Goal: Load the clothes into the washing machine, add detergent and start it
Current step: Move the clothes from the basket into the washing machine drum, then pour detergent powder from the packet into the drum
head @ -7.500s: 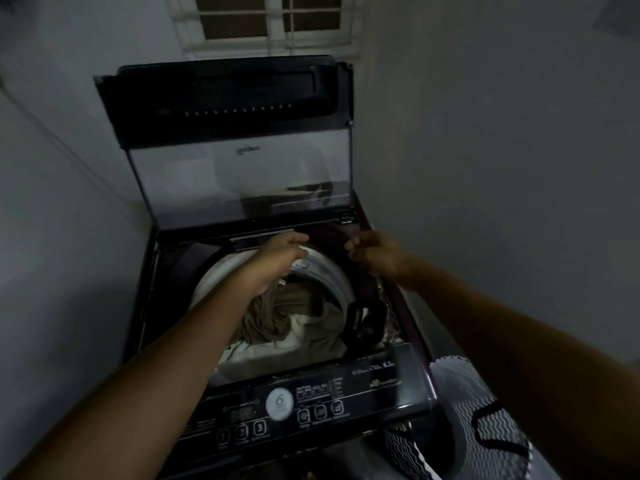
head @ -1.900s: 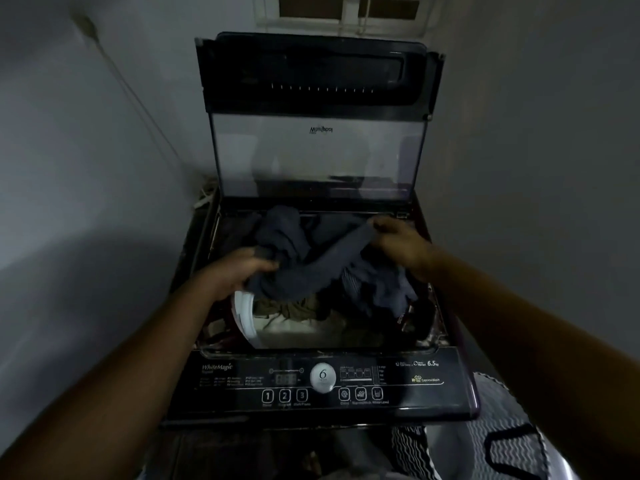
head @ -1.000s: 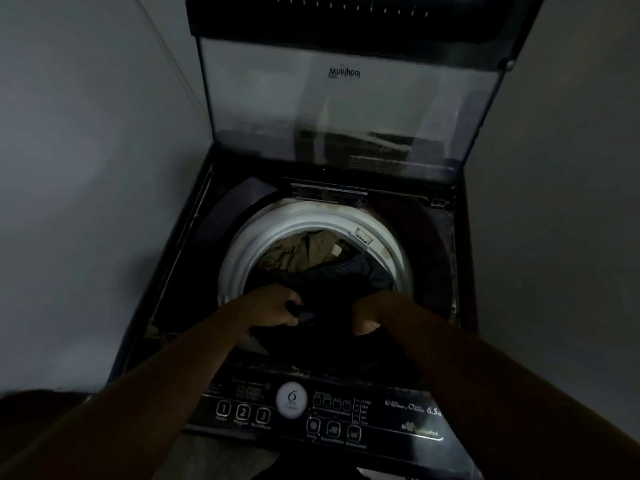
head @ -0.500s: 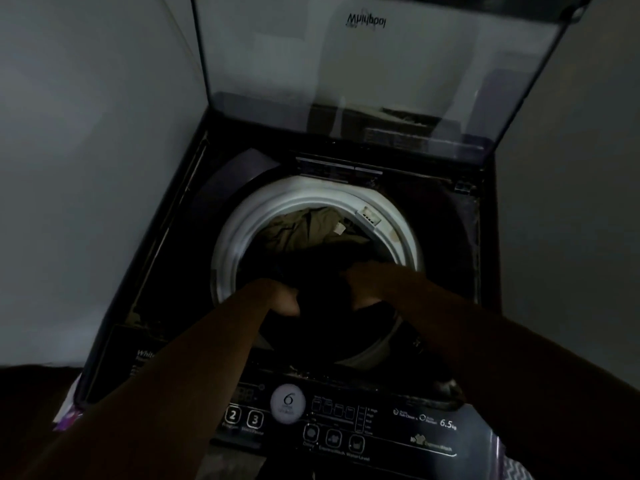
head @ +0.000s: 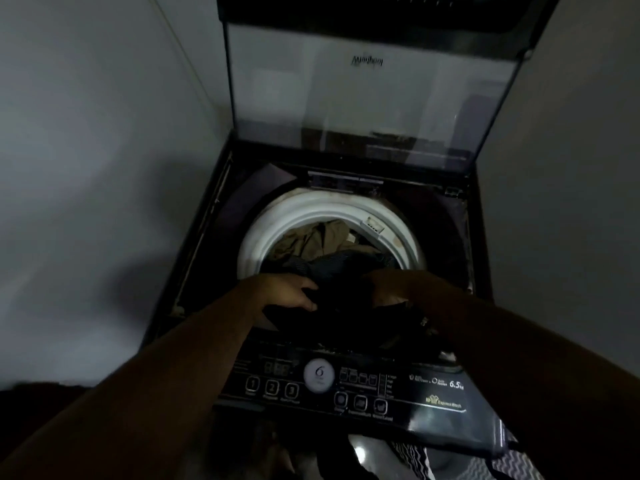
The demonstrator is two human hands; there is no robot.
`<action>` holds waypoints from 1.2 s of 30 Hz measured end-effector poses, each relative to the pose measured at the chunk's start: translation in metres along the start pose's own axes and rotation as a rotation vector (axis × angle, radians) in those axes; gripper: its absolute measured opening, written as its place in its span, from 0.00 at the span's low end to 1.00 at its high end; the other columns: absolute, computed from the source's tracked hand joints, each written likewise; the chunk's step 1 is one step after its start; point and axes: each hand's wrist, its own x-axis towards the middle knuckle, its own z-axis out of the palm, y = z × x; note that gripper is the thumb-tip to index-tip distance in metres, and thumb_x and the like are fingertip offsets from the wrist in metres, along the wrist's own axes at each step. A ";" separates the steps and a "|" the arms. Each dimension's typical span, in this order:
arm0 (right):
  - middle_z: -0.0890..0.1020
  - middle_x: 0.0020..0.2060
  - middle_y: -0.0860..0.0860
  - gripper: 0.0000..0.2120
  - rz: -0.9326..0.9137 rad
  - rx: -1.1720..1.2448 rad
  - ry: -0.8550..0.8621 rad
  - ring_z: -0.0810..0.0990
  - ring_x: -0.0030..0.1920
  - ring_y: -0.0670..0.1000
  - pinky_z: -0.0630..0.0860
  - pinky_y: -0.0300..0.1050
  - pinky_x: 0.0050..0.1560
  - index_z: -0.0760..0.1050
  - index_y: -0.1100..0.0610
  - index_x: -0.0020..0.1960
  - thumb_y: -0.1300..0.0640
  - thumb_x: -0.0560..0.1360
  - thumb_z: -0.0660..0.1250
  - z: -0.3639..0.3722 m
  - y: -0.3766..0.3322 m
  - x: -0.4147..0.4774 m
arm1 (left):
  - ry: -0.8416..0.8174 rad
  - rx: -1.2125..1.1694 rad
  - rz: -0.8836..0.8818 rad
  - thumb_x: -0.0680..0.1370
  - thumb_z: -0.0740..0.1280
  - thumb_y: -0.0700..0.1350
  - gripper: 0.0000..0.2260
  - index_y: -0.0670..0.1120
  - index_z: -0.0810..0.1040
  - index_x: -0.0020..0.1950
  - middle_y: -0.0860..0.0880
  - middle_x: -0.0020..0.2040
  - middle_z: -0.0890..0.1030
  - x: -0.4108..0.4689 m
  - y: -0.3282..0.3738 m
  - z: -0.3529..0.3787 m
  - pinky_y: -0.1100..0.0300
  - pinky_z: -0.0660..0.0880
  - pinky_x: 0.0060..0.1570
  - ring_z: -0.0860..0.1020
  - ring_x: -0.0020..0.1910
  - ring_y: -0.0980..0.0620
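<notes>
Left hand [head: 289,292] and right hand [head: 398,289] clutch bunched folds of the dark garment [head: 346,306], which looks soft, limp and light, best gathered in handfuls.

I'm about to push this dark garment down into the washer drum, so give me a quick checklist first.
1. Opening clear of the lid: ok.
2. Grip of left hand on the dark garment: ok.
3. Grip of right hand on it: ok.
4. All of it inside the white drum rim: not ok, part lies over the front edge.
5. Room above the khaki garment: ok.
6. Detergent added: cannot tell.
</notes>
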 end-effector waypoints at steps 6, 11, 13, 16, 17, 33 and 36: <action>0.68 0.75 0.51 0.33 0.044 0.055 0.302 0.69 0.72 0.54 0.69 0.47 0.70 0.65 0.46 0.76 0.49 0.73 0.72 -0.025 -0.043 -0.070 | 0.274 -0.053 0.151 0.74 0.73 0.57 0.31 0.54 0.70 0.75 0.48 0.74 0.71 -0.084 -0.005 -0.042 0.53 0.70 0.70 0.73 0.69 0.49; 0.65 0.77 0.53 0.33 0.010 0.039 0.476 0.67 0.74 0.54 0.66 0.44 0.72 0.62 0.51 0.78 0.50 0.76 0.71 -0.049 -0.093 -0.111 | 0.527 -0.045 0.237 0.75 0.72 0.56 0.34 0.50 0.66 0.78 0.48 0.76 0.68 -0.159 -0.029 -0.064 0.54 0.66 0.73 0.69 0.73 0.48; 0.63 0.78 0.53 0.34 -0.025 0.044 0.483 0.66 0.75 0.53 0.65 0.42 0.72 0.59 0.53 0.79 0.50 0.78 0.69 -0.054 -0.115 -0.120 | 0.594 -0.087 0.251 0.71 0.71 0.63 0.35 0.52 0.70 0.75 0.48 0.71 0.75 -0.163 -0.065 -0.072 0.49 0.71 0.69 0.75 0.68 0.49; 0.60 0.79 0.52 0.36 -0.114 -0.017 0.511 0.62 0.77 0.54 0.61 0.44 0.74 0.56 0.54 0.80 0.47 0.79 0.68 -0.060 -0.149 -0.133 | 0.700 -0.129 0.220 0.72 0.71 0.63 0.31 0.54 0.71 0.73 0.50 0.69 0.76 -0.232 -0.069 -0.062 0.52 0.72 0.69 0.77 0.64 0.51; 0.63 0.78 0.52 0.35 -0.157 -0.045 0.518 0.64 0.76 0.54 0.62 0.45 0.74 0.57 0.53 0.80 0.47 0.79 0.68 -0.061 -0.162 -0.140 | 0.746 -0.134 0.200 0.75 0.71 0.58 0.30 0.52 0.69 0.75 0.52 0.70 0.72 -0.251 -0.072 -0.057 0.57 0.67 0.70 0.73 0.66 0.53; 0.64 0.77 0.57 0.37 -0.657 -0.364 0.319 0.66 0.74 0.55 0.65 0.46 0.72 0.54 0.53 0.80 0.45 0.78 0.68 0.018 -0.317 -0.130 | 1.128 -0.715 -0.345 0.79 0.71 0.49 0.32 0.48 0.62 0.79 0.40 0.76 0.66 -0.353 -0.177 0.150 0.55 0.72 0.58 0.71 0.70 0.41; 0.62 0.77 0.55 0.37 -0.716 -0.385 0.262 0.64 0.75 0.55 0.62 0.44 0.72 0.53 0.53 0.81 0.46 0.79 0.67 0.049 -0.338 -0.118 | 1.166 -0.837 -0.380 0.76 0.73 0.51 0.32 0.48 0.65 0.77 0.41 0.72 0.71 -0.360 -0.191 0.204 0.54 0.74 0.57 0.77 0.60 0.46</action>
